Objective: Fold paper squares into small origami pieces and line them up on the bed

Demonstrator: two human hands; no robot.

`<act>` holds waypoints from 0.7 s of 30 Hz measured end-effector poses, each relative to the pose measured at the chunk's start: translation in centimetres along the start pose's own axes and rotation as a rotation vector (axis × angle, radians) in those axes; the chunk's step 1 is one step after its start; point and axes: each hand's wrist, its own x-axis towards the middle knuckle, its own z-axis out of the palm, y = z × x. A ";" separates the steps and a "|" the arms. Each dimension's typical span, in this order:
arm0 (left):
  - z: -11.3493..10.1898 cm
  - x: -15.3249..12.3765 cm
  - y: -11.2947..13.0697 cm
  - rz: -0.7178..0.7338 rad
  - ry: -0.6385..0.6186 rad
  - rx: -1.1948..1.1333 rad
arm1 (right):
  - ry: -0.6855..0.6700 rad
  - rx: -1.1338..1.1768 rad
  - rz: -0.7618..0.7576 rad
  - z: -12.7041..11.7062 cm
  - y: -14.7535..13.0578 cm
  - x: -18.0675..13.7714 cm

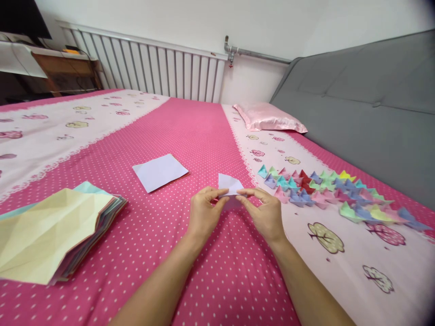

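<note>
Between my two hands is a small lavender sheet of paper (229, 183), held just above the pink dotted bedspread. Thumb and fingers of my left hand (206, 212) pinch its left side. On the opposite side, my right hand (265, 212) pinches it the same way. A crease or folded edge runs across between the fingertips, with one part standing up behind and another hanging below. Left of my hands lies a stack of square lavender paper (160, 173). Rows of small folded paper boats (319, 183) in many colours stand to the right.
A thick pile of larger creased paper (50, 231), cream on top, lies at the near left. Farther back are a pink pillow (268, 117), a grey headboard (360, 104) and a white radiator (146, 63). A desk (68, 68) with a dark screen stands at the far left.
</note>
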 end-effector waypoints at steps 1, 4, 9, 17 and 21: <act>0.0 0.0 0.0 0.008 0.007 0.015 | 0.002 -0.001 -0.016 0.0 0.0 0.0; -0.1 -0.1 0.0 0.016 0.032 0.021 | 0.021 -0.032 -0.040 -0.1 -0.1 0.1; -0.1 0.1 -0.3 -0.027 0.071 -0.047 | 0.070 -0.010 0.030 -0.2 0.2 0.4; 0.1 0.1 0.9 -0.336 -0.231 -0.578 | -0.010 0.505 0.407 0.7 0.4 0.1; 0.2 -0.3 1.1 -0.445 -0.478 -0.580 | 0.081 0.563 0.491 0.8 0.4 0.1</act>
